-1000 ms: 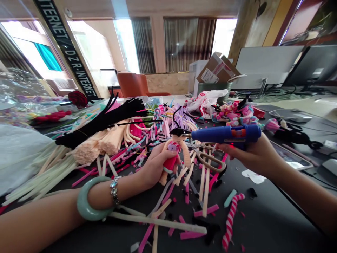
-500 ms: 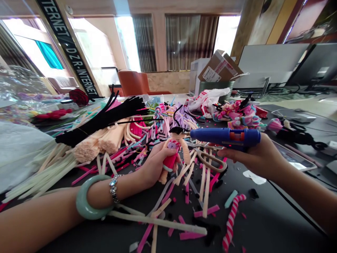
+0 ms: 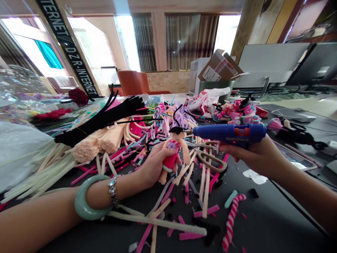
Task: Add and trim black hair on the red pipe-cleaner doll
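Observation:
Wrapped round a small pipe-cleaner doll (image 3: 172, 149), my left hand (image 3: 156, 162) holds it upright over the table. The doll has a pink dress, beige limbs, a purple flower shape on its chest and a black piece on its head, from which a thin black stem (image 3: 176, 114) curls up. My right hand (image 3: 256, 154) grips a blue glue gun (image 3: 229, 133) by its handle, with a red light showing. Its nozzle points left, close beside the doll's head; whether it touches I cannot tell. Scissors (image 3: 210, 158) lie behind and below the gun.
Black pipe cleaners (image 3: 102, 119) lie bundled at left, across beige bundles (image 3: 89, 147). Cut pieces and a red-and-white twisted stem (image 3: 231, 221) litter the dark table (image 3: 263, 225). A cardboard box (image 3: 219, 66) and monitors (image 3: 271, 63) stand behind. The gun's cord (image 3: 297, 207) trails at right.
My right hand has drawn the glue gun slightly to the right, its nozzle moving a little away from the doll's head. My left hand and the doll have barely moved.

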Demonstrator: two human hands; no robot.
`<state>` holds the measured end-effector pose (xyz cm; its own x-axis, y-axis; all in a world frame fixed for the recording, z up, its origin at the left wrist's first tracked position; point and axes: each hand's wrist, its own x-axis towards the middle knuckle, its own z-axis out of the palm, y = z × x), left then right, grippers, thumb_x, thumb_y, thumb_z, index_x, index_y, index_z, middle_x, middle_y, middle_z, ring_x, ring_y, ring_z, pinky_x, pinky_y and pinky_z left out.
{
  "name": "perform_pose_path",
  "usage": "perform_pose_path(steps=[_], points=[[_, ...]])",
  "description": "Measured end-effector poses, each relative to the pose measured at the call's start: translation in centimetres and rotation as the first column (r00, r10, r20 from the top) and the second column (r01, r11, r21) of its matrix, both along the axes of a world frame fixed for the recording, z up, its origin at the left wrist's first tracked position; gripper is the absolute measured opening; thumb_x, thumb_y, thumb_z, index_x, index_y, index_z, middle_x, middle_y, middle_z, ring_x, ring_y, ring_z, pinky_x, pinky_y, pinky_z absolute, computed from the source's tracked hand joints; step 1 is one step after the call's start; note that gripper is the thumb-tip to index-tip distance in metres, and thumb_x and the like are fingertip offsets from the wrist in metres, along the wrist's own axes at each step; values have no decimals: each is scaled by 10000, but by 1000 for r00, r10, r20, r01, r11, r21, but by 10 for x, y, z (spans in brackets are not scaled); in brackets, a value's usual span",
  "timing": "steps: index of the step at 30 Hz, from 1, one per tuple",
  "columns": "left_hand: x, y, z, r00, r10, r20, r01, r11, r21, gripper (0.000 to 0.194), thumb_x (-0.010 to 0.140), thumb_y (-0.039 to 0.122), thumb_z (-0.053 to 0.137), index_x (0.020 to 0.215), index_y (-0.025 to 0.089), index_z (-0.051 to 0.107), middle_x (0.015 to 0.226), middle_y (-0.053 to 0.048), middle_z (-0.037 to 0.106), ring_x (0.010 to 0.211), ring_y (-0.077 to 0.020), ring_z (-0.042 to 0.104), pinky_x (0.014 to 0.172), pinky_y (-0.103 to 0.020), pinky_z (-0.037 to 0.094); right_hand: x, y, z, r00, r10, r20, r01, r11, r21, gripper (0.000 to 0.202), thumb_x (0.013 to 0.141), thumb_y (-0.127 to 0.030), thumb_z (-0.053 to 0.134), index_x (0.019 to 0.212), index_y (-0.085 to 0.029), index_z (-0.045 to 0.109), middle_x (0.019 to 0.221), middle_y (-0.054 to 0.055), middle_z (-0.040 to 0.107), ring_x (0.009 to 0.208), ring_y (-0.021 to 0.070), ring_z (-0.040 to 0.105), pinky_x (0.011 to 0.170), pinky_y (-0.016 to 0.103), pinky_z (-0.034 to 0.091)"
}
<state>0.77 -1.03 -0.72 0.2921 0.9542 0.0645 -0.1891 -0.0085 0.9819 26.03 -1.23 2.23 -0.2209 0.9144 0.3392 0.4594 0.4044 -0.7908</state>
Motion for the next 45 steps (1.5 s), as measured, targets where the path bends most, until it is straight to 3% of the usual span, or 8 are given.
perform_pose_path(steps=[10,19,27,36,45], points=[[1,0,0,1000,-17,0,17,1000,-1,133,725,280,558,752,162,503,505,20,606,422,-121,562,434,-199,427,6,9,-8,1000,28,3,-28,990,141,257,739,-425,709,889,-216,708,717,15,648,593,160,554,563,304,478],[1,0,-1,1000,-15,-10,15,1000,-3,128,727,271,561,759,158,508,515,9,612,418,-118,551,431,-200,420,2,2,2,998,11,55,-16,996,93,312,737,-472,692,888,-199,709,733,41,661,564,168,545,541,314,464],[0,1,-3,1000,-30,-7,30,1000,7,115,746,263,543,735,154,506,515,6,618,424,-111,554,431,-186,414,1,-1,7,991,-22,132,11,996,87,385,740,-508,680,875,-148,692,589,17,599,486,139,490,512,296,425],[1,-2,2,1000,-7,-16,7,1000,-7,141,711,282,569,725,159,502,518,6,614,427,-121,559,448,-208,431,0,-1,5,997,15,72,-19,998,52,272,710,-497,711,825,-253,675,603,1,600,476,160,486,457,313,421],[2,-2,3,1000,5,-23,-5,1000,-5,149,692,289,570,727,158,509,519,8,600,428,-126,554,444,-217,426,2,-1,3,993,23,120,-33,997,75,299,740,-514,677,853,-237,662,554,-3,571,469,166,495,484,323,436]])
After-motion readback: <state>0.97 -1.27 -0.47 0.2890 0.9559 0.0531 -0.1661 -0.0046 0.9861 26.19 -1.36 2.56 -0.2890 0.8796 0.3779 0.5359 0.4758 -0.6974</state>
